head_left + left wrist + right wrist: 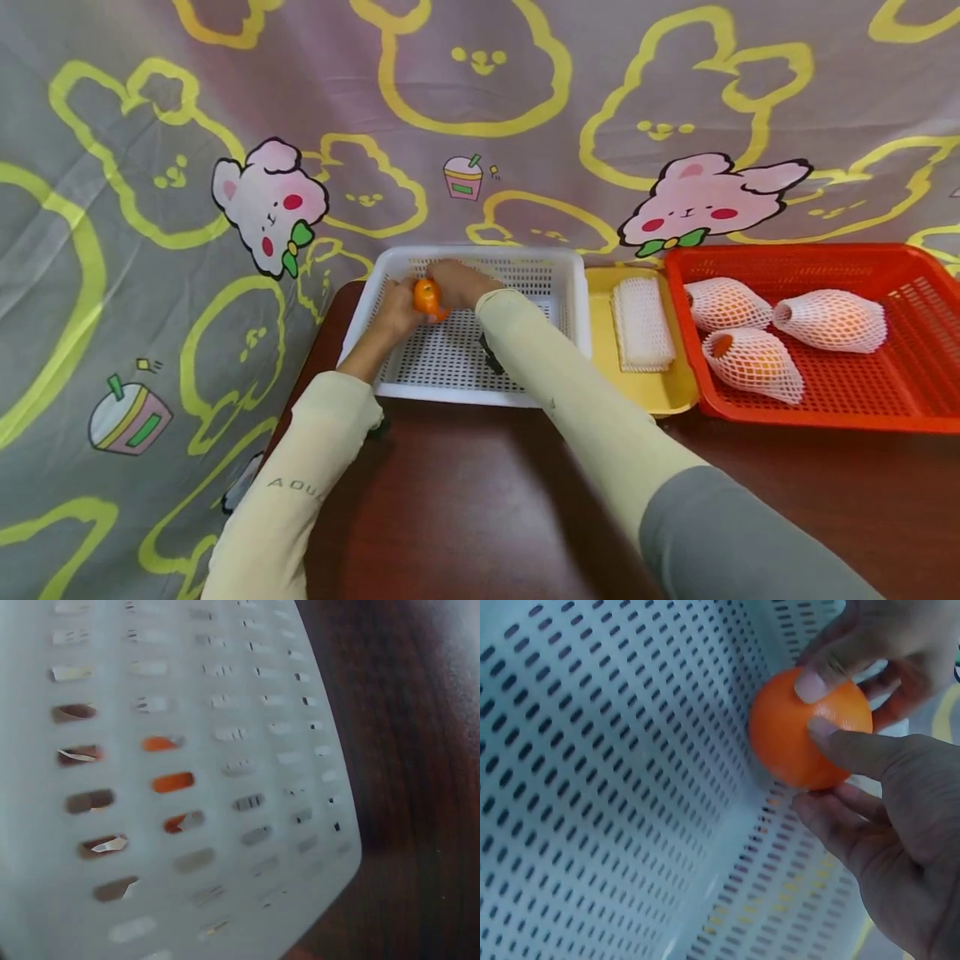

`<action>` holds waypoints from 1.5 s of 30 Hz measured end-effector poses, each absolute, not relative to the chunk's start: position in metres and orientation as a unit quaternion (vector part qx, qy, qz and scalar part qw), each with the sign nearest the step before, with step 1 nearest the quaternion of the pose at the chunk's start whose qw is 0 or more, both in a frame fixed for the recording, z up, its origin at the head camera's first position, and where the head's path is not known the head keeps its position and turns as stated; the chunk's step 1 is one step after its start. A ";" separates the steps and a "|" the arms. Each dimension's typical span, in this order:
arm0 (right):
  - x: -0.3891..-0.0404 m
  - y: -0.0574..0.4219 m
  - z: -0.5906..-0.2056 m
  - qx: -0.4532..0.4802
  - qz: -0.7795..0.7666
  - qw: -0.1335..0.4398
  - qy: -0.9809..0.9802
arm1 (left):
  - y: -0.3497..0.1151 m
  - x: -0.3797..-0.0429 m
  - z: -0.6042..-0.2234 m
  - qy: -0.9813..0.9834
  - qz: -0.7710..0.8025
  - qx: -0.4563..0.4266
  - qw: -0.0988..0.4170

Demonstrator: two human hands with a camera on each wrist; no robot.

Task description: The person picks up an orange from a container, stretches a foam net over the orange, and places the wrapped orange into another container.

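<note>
Inside the left part of the white perforated basket (457,395), both hands hold one orange (784,739). My left hand (397,310) grips it from the left, its thumb lying on the peel in the right wrist view. From the other side my right hand (459,283) pinches the same orange, thumb on top and fingers underneath. Through the basket wall's slots in the left wrist view, bits of the orange (173,782) show; the left hand is mostly hidden there.
To the basket's right stands a yellow tray (611,392) with a stack of white foam net sleeves (643,325). Beyond it, a red basket (825,414) holds three fruits in foam nets (832,321). A patterned cloth (525,100) hangs behind and left of the dark table (465,500).
</note>
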State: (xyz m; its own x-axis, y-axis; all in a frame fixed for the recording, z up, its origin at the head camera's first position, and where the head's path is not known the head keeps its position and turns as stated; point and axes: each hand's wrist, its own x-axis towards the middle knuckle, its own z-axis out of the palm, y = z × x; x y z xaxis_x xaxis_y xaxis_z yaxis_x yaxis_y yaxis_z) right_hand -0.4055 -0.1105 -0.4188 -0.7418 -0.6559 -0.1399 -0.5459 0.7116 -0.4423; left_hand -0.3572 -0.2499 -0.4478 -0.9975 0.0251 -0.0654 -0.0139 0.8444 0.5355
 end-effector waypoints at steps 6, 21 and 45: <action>-0.412 -0.078 -0.396 -0.352 -0.231 0.141 0.896 | -0.232 -0.354 -0.425 0.951 0.307 0.040 0.000; -0.304 0.065 -0.346 -0.393 -0.341 0.066 0.852 | -0.152 -0.256 -0.375 0.873 0.457 0.163 -0.054; -0.127 0.206 -0.417 -0.336 -0.397 -0.014 0.854 | -0.036 -0.142 -0.431 0.817 0.409 0.406 0.009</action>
